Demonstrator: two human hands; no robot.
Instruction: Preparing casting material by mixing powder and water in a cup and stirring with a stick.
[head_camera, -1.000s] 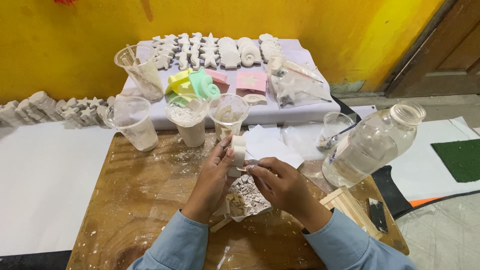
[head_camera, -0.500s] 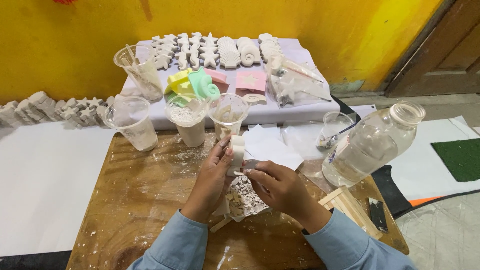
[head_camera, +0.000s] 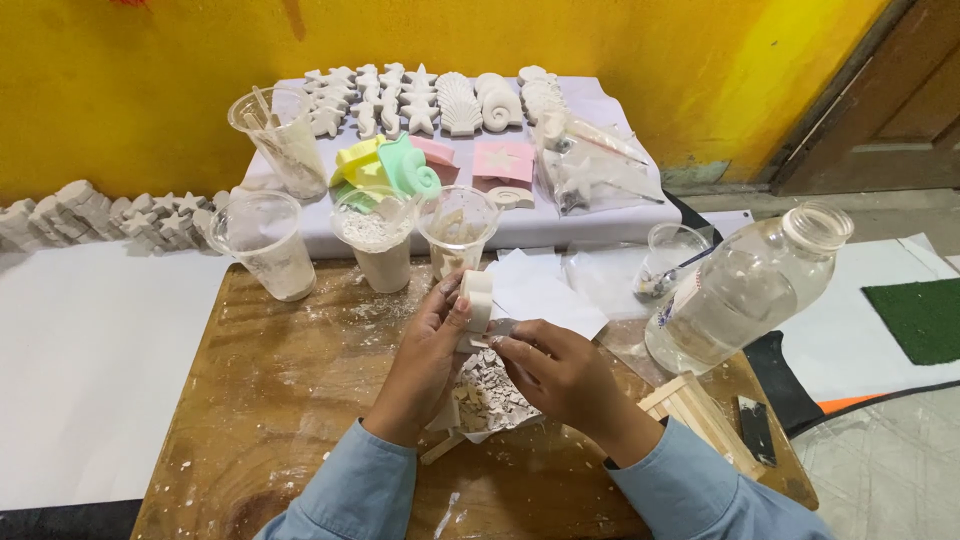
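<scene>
Two hands are working together over the middle of the wooden desk (head_camera: 250, 400), and we are holding a small white plaster cast (head_camera: 478, 297) upright between them. We are gripping the cast with the left hand (head_camera: 425, 355), its fingers (head_camera: 450, 290) curling around the left side and the thumb pressing on the front. We are bringing the right hand (head_camera: 560, 370) in from the right, its fingers pressed together and pinching a small flat grey tool (head_camera: 497, 326) against the lower part of the cast; we cannot tell exactly what kind of tool it is. Below the hands, we are looking at a pile of broken plaster pieces (head_camera: 490, 395) lying on a scrap of paper.

Along the far edge of the desk we are seeing three clear plastic cups: an almost empty cup (head_camera: 262, 245) near the far left corner, a cup half full of white powder (head_camera: 375, 238) beside it, and a third cup (head_camera: 457, 230) just behind the cast. White paper sheets (head_camera: 545, 292) are lying right of the hands. Toward the right edge a large glass bottle (head_camera: 745, 290) is standing, with a small glass jar (head_camera: 668, 258) beside it. Wooden sticks (head_camera: 700, 410) are resting near the near right corner. Beyond the desk, rows of white shell and starfish casts (head_camera: 430, 100) and coloured moulds (head_camera: 390, 165) are sitting on a lilac cloth.
</scene>
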